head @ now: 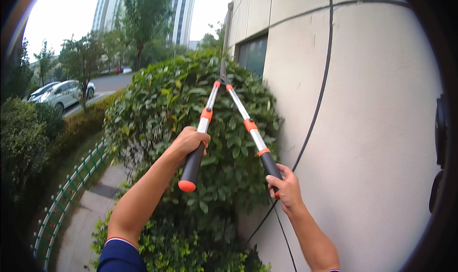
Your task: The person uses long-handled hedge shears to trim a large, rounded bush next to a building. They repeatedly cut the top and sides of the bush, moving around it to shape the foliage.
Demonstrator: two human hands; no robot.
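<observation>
Long-handled hedge shears (222,79) with telescopic silver tubes, orange collars and black grips reach out over a large leafy bush (229,129). My left hand (193,140) is closed around the left handle, where the tube meets the black grip. Around the lower end of the right black grip is my right hand (285,186), close to the wall. The two handles stand apart in a V. The blades point away at the top of the bush, beside a grey downpipe; whether they touch leaves cannot be told.
A pale panelled wall (372,111) rises on the right, with a black cable (323,82) hanging along it and a window (253,54) behind the bush. Lower shrubs (179,245) grow below. At left are a paved path (77,229), a green-and-white fence (66,193) and parked cars (66,93).
</observation>
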